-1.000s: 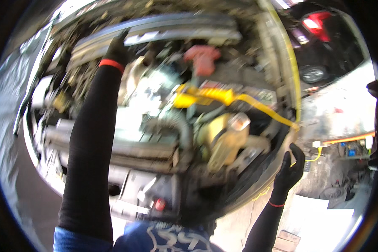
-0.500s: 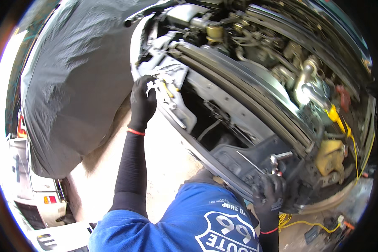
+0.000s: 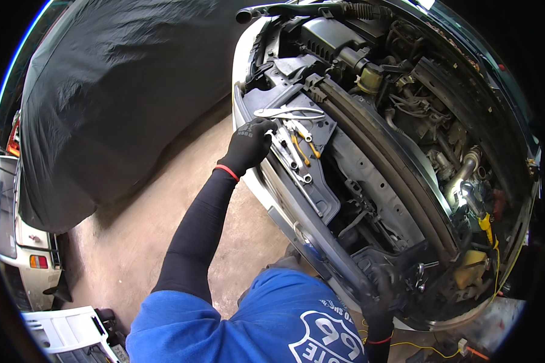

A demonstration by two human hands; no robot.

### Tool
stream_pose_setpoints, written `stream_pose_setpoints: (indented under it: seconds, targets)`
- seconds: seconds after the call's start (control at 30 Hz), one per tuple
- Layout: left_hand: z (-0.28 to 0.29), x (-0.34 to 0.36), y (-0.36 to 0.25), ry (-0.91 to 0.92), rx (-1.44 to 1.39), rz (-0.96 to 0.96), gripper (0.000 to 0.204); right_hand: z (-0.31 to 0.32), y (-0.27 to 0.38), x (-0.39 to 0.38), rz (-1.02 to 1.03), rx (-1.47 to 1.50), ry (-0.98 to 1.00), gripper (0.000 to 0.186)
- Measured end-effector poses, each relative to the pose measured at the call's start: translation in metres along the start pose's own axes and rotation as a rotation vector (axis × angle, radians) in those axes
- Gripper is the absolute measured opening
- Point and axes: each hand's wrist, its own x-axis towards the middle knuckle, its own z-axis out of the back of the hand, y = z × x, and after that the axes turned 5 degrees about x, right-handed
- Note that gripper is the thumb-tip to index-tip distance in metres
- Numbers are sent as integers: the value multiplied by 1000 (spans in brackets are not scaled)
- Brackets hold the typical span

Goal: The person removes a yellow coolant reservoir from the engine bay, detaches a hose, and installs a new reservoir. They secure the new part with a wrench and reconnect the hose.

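Observation:
My left hand [image 3: 252, 143], in a black glove, is at the car's front corner with its fingers curled around the bright end of a wrench [image 3: 270, 134]. Beside it on a grey panel [image 3: 327, 196] lie silver-handled pliers [image 3: 289, 114], yellow-handled pliers [image 3: 301, 149] and several more wrenches [image 3: 284, 151]. A long thin metal rod [image 3: 310, 196] lies along the panel's near edge. Lower right, my gloved right hand [image 3: 383, 283] is over the front of the car, its fingers dark and smeared by motion. Close by on the right is a shiny ratchet-like tool [image 3: 422, 273].
The open engine bay [image 3: 418, 115] fills the right side, with a lit work lamp [image 3: 481, 218] on a yellow cord. A dark-covered vehicle [image 3: 127, 91] stands to the left. Behind me are a white car [image 3: 36, 260] and a white panel [image 3: 66, 333].
The view has shifted, so the car sits farther right and lower. My left hand stays by the tools; my right hand has moved away from the ratchet-like tool.

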Motion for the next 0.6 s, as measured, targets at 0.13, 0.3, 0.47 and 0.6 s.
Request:
stream_pose_setpoints:
  seconds: [0.13, 0.3, 0.47, 0.6]
  targets:
    - [-13, 40, -6, 108, -10, -157, 25, -16, 10, -1, -73, 37, 23, 39]
    - [-33, 86, 0, 369, -18, -443, 34, -15, 7, -7, -116, 70, -49, 37]
    - [-36, 99, 15, 333, 122, -758, 14, -15, 0, -12, -157, 54, -202, 40]
    - [-29, 93, 6, 287, -55, -531, 9, -19, -14, -10, -181, 42, -161, 40]
